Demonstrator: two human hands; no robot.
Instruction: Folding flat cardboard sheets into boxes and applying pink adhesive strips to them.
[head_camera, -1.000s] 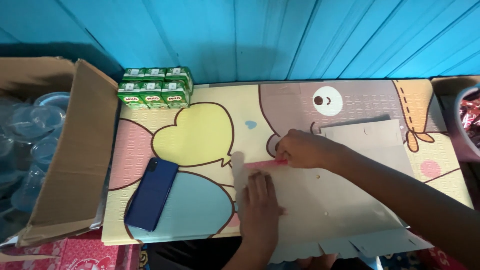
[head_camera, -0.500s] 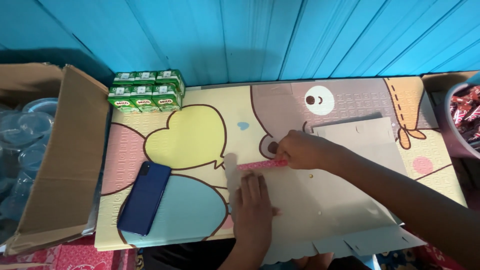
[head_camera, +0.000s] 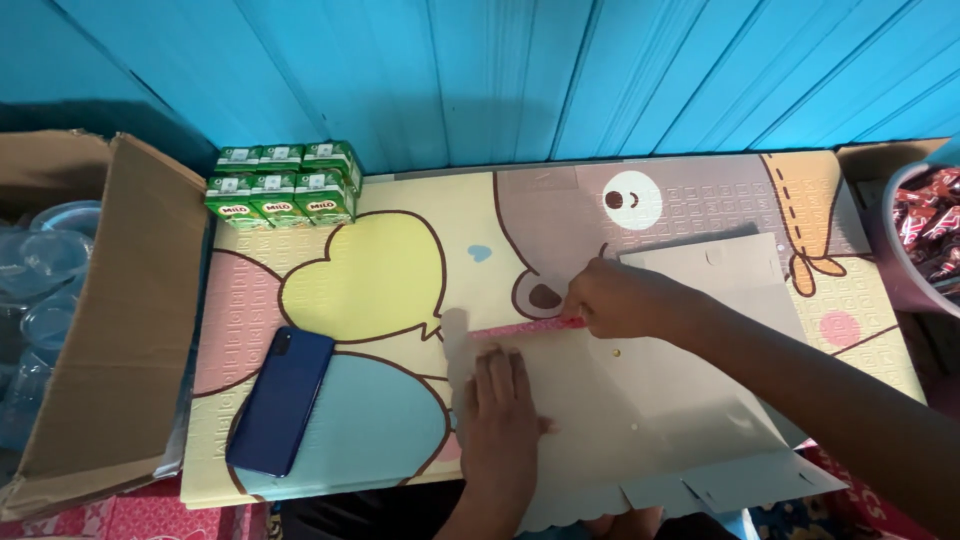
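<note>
A flat grey cardboard sheet (head_camera: 650, 410) lies on a pastel cartoon-print mat (head_camera: 380, 290). My left hand (head_camera: 500, 420) presses flat on the sheet's left part, fingers together and pointing away from me. My right hand (head_camera: 625, 300) pinches the right end of a pink strip (head_camera: 520, 327) that runs along the sheet's top fold edge. A second grey cardboard piece (head_camera: 720, 265) lies under my right forearm, further back.
A dark blue phone (head_camera: 282, 398) lies on the mat at the left. Several green drink cartons (head_camera: 285, 183) stand at the mat's back left. An open cardboard box (head_camera: 110, 320) holding clear plastic cups sits at the left. A bowl of red wrapped sweets (head_camera: 925, 230) is at the right edge. A blue plank wall stands behind.
The camera has shifted slightly. Both hands stay on the sheet and strip, with my left hand settling a little lower on the cardboard.
</note>
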